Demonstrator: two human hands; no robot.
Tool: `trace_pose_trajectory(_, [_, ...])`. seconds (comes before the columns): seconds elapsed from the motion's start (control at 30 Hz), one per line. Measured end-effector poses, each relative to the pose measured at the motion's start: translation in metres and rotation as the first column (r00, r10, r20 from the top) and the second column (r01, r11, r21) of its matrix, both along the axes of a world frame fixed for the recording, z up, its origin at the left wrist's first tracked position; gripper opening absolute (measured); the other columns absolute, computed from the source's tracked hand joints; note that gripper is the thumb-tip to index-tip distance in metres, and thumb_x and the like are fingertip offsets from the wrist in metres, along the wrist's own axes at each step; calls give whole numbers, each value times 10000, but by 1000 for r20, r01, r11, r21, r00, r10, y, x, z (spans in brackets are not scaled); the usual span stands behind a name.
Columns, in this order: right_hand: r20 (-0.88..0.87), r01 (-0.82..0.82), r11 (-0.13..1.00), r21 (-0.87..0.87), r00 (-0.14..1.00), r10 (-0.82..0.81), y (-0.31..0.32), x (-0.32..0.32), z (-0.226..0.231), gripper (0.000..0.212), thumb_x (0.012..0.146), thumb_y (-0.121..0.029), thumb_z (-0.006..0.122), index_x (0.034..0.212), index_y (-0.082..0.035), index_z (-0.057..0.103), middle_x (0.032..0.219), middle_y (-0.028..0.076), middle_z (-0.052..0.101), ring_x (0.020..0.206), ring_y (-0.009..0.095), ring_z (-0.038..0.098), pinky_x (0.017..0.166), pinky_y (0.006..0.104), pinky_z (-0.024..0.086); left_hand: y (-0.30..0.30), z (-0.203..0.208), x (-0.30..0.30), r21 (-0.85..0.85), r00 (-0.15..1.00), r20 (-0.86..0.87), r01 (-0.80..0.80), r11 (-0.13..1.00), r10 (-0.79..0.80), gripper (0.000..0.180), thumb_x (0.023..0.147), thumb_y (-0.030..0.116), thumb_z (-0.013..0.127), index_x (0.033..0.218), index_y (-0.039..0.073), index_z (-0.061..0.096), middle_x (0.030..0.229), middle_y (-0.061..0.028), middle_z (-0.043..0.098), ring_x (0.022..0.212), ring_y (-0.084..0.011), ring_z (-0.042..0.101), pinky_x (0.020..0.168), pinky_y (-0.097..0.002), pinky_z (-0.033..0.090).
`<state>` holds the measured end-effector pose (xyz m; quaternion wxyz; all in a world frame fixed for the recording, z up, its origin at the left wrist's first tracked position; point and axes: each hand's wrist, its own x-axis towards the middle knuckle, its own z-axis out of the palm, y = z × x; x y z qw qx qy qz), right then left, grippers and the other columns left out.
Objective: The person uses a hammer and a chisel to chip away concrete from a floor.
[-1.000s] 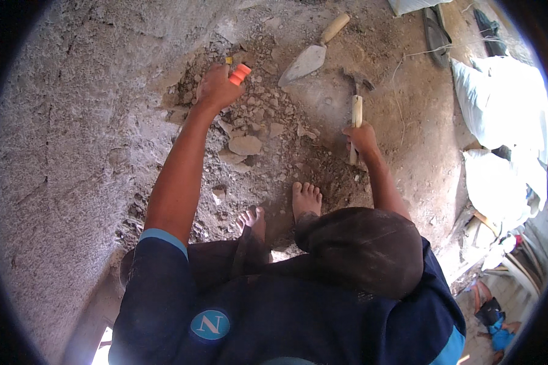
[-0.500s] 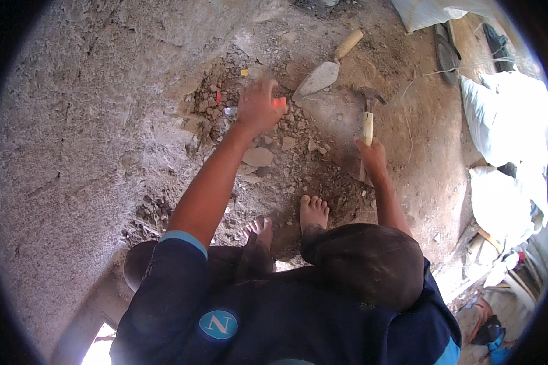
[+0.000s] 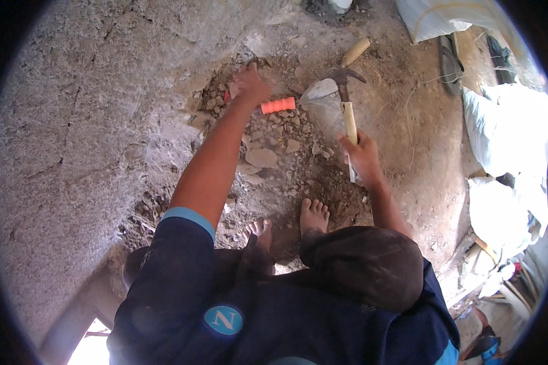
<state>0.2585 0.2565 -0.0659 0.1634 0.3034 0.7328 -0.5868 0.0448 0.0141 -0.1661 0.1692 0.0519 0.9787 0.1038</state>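
My left hand reaches down to the rubble beside the rough wall. Its fingers are slightly blurred and partly hidden, so whether they grip anything is unclear. Next to that wrist is a ribbed orange handle, its left end hidden behind the wrist. A small red piece shows at the hand's left. My right hand is closed around the pale handle of a claw hammer, whose dark head points away from me. Beyond the hammer lies a trowel with a wooden handle, partly covered by the hammer head.
The rough wall rises along the left. A flat stone lies among broken pieces before my bare feet. White sacks line the right side, with a sandal near them and a thin wire on the dirt.
My left hand has moved away and slightly left, exposing more of the orange handle. My right hand has shifted the hammer left and farther away, so its head now overlaps the trowel.
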Motion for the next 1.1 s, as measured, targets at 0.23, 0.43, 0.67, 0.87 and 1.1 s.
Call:
trace_pose_trajectory(0.23, [13,-37,998,44,999,36,0,5,-8,277,865,-275,691,854,-24,574,607,-8,520,483,83,490,443,269,392,32,3,2,-94,949,85,-296,950,304,588,805,373,593,1302,64,525,1424,-144,408,1331,-303,370,1064,-445,338])
trace_pose_trajectory(0.43, [20,-12,1000,1,1000,12,-4,1,-4,286,862,-272,692,852,-9,578,594,9,530,484,92,514,449,283,418,43,21,0,25,866,175,-479,877,468,528,818,339,584,1252,37,574,1460,-139,367,1355,-282,342,1071,-440,326])
trace_pose_trajectory(0.67, [-49,30,999,-28,998,-31,-12,-3,-13,250,843,-223,714,884,-14,583,596,1,517,480,92,500,444,277,415,36,39,-2,92,842,351,-467,880,410,556,803,392,626,1231,37,595,1403,-159,453,1309,-292,418,1071,-403,344])
trace_pose_trajectory(0.87, [53,-15,990,-138,998,22,-2,3,-4,264,822,-196,733,923,-7,579,592,9,528,467,109,512,421,284,405,14,70,57,-8,907,113,408,913,-405,323,785,344,663,923,57,713,1073,-194,658,996,-296,651,856,-397,508])
trace_pose_trajectory(1.1, [47,44,998,-52,998,-42,4,22,-12,250,842,-164,707,959,5,566,581,7,513,431,93,478,392,281,380,14,64,38,13,800,196,576,817,-567,198,741,183,660,859,28,693,945,-215,673,906,-358,660,774,-455,527])
